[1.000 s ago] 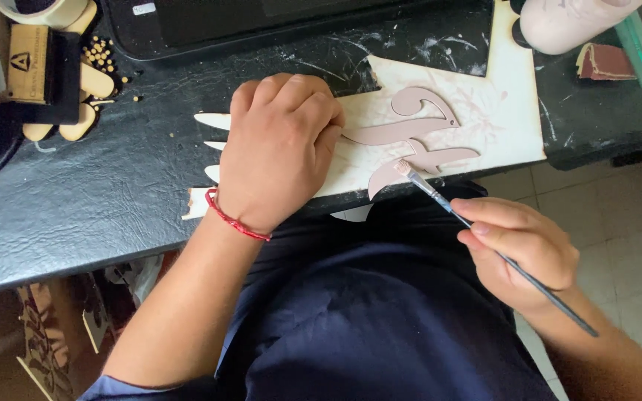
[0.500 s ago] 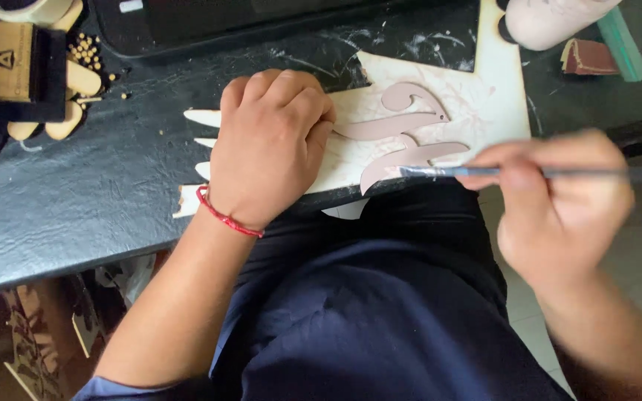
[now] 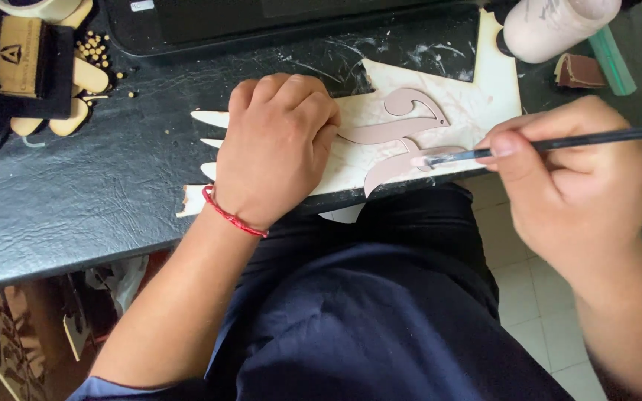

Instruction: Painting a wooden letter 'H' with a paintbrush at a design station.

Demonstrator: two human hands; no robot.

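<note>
Pressing left hand (image 3: 280, 148) steadies cutout (image 3: 403, 134); right hand (image 3: 574, 178) grips paintbrush (image 3: 559, 142).

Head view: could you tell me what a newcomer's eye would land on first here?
The right hand at right holds a thin brush, its tip on a pinkish curly cutout at the black table's edge. The left hand, with a red wrist string, presses down the pale sheet beneath it.
</note>
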